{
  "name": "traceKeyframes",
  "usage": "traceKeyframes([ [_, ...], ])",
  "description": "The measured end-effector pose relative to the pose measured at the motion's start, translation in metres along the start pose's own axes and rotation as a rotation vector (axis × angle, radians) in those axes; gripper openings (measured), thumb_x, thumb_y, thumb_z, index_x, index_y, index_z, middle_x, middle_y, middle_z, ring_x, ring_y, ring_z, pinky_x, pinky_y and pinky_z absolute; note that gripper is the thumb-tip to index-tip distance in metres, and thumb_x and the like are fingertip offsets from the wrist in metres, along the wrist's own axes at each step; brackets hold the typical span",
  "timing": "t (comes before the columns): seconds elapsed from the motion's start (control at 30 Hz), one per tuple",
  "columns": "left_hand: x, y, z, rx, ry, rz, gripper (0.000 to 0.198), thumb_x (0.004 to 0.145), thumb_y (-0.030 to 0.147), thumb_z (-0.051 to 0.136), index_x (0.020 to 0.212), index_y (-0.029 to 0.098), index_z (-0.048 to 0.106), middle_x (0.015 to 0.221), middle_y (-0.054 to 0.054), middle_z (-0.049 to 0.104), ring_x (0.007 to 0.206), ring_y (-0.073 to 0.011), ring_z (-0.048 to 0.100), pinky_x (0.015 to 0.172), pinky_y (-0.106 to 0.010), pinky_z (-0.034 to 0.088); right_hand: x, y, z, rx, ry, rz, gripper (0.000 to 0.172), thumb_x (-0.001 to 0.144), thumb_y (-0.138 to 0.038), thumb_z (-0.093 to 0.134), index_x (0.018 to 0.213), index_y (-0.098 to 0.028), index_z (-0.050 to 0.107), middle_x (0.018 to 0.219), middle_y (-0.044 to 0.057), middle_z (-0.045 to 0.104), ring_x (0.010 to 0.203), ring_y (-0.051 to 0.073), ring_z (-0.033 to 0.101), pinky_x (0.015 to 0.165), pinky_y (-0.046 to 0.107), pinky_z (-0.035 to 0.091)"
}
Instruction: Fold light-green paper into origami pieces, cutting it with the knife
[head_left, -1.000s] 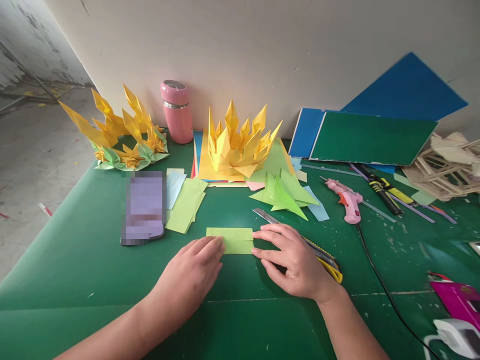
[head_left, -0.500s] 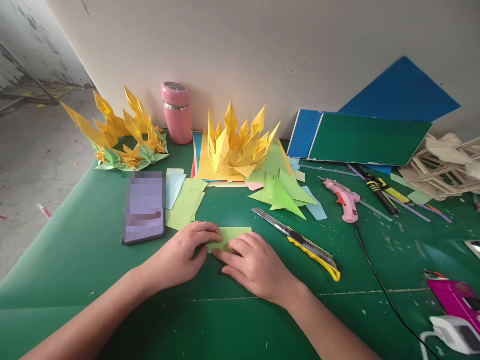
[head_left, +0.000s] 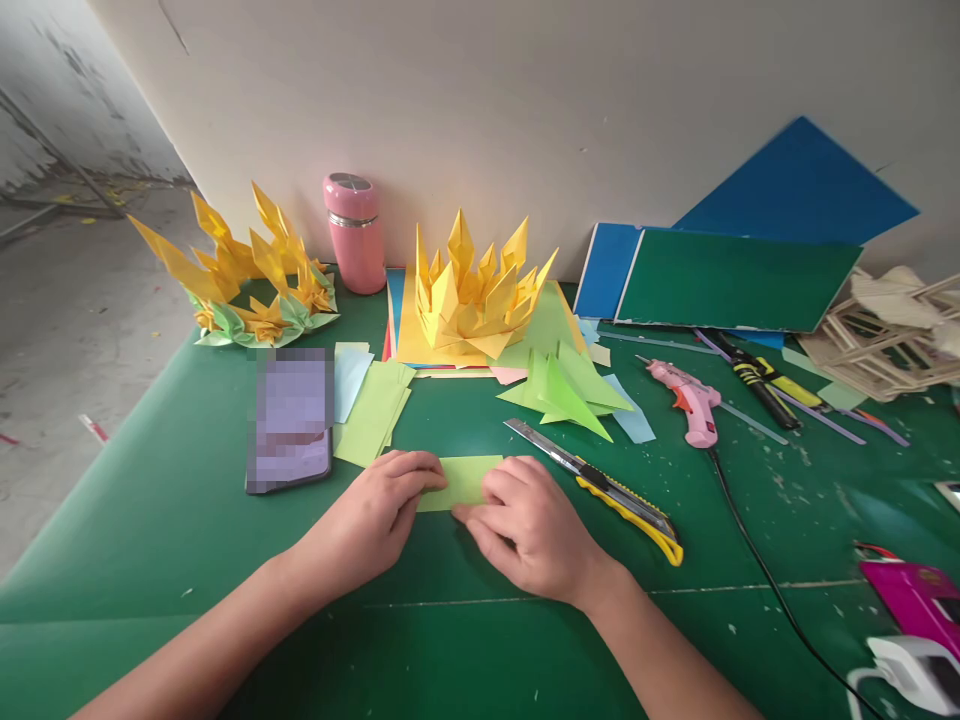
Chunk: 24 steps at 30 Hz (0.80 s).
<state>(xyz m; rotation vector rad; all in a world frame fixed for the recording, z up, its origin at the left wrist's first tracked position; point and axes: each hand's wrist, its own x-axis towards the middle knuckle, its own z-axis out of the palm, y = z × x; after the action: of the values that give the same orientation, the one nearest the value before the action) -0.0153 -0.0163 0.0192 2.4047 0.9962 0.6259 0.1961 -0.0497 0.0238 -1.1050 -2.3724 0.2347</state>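
Note:
A light green folded paper strip lies on the green table mat in front of me. My left hand rests on its left end, fingers curled and pressing down on it. My right hand covers its right end, fingers bent and pressing the paper flat. Only the strip's middle shows between the two hands.
A phone and a stack of green paper strips lie to the left. A yellow utility knife, green folded pieces, a pink glue gun, yellow paper crowns, a pink bottle and boards stand behind.
My right hand came leftward off the knife side onto the strip, and both hands closed in over the paper's ends; the strip stays in place on the mat.

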Motion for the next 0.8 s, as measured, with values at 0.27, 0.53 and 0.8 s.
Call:
traceKeyframes([
  [0.27, 0.001, 0.006, -0.001, 0.13, -0.013, 0.117, 0.039, 0.082, -0.001, 0.034, 0.099, 0.016, 0.065, 0.101, -0.008, 0.069, 0.092, -0.0206, 0.063, 0.085, -0.034, 0.054, -0.001, 0.016, 0.005, 0.056, 0.175, 0.154, 0.024, 0.094, -0.025, 0.049, 0.115, -0.021, 0.06, 0.11, 0.009, 0.065, 0.103, 0.024, 0.055, 0.09, 0.042, 0.045],
  [0.53, -0.004, 0.003, 0.005, 0.086, 0.104, 0.002, 0.012, 0.089, 0.019, 0.049, 0.096, 0.02, 0.058, 0.124, -0.012, 0.057, 0.113, -0.0264, 0.057, 0.095, -0.043, 0.049, 0.002, 0.007, 0.015, 0.191, 0.092, 0.256, 0.038, 0.088, -0.013, 0.051, 0.124, -0.023, 0.053, 0.093, 0.007, 0.065, 0.087, 0.023, 0.06, 0.076, 0.039, 0.053],
  [0.8, 0.003, 0.005, 0.012, -0.454, 0.29, -0.358, 0.03, 0.08, 0.022, 0.055, 0.109, 0.024, 0.047, 0.083, 0.001, 0.062, 0.075, -0.0154, 0.063, 0.073, -0.031, 0.054, 0.004, -0.003, 0.012, 0.591, 0.144, 0.481, 0.026, 0.082, -0.015, 0.056, 0.106, -0.023, 0.062, 0.079, 0.001, 0.061, 0.068, 0.015, 0.058, 0.061, 0.025, 0.051],
])
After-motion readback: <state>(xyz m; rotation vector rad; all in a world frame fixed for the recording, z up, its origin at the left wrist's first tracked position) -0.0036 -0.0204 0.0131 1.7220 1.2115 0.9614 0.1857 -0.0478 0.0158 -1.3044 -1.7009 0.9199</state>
